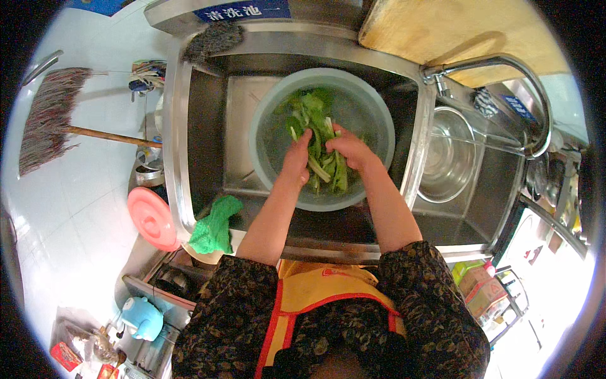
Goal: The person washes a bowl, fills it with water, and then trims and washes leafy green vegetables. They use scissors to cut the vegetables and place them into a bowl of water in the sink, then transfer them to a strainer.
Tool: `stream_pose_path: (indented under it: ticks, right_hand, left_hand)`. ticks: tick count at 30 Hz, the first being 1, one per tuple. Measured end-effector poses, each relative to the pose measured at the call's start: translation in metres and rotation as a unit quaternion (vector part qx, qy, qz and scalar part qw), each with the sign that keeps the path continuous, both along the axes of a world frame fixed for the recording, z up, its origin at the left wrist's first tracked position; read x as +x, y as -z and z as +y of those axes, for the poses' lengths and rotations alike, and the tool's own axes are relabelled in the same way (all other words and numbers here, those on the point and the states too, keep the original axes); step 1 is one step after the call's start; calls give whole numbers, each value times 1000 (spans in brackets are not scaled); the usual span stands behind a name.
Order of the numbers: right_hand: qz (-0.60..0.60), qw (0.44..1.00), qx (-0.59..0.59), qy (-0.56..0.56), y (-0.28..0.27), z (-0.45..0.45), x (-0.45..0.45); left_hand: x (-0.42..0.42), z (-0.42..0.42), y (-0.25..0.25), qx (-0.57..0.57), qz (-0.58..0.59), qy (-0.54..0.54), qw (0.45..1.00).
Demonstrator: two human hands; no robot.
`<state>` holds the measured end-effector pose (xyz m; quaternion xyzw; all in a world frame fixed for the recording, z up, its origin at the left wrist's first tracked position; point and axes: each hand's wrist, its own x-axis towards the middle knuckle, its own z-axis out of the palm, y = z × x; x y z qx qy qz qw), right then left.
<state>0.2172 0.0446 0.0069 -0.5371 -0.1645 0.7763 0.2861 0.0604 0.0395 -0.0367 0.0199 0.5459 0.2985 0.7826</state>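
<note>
A large pale plastic basin point(322, 76) of water stands in the left bowl of a stainless steel double sink point(241, 123). Leafy greens point(310, 111) with pale stalks lie bunched in the middle of the basin. My left hand point(297, 161) grips the near left side of the bunch, its thumb on the stalks. From the right, my right hand point(352, 148) holds the same bunch, with a pale stalk by its fingers. Some leaves and stalks hang below and between my hands. The fingertips are partly hidden by the greens.
A faucet point(513, 61) arches over the right bowl, which holds a clear round bowl point(447, 156). A green cloth point(218, 227) drapes at the near left corner. A dark scouring pad point(214, 41) sits on the back left rim; a wooden board point(473, 28) stands behind.
</note>
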Motion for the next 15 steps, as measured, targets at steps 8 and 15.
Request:
stream_pose_path:
  ticks: [8,15]
  right_hand:
    - [-196,945,192,-180,-60,-19,-9]
    - [-332,874,319,-154,-108,-31,-13]
  left_hand:
    - [13,-13,-130,51,-47,-66,995]
    - [19,-35,-161,159,-56,-136,976]
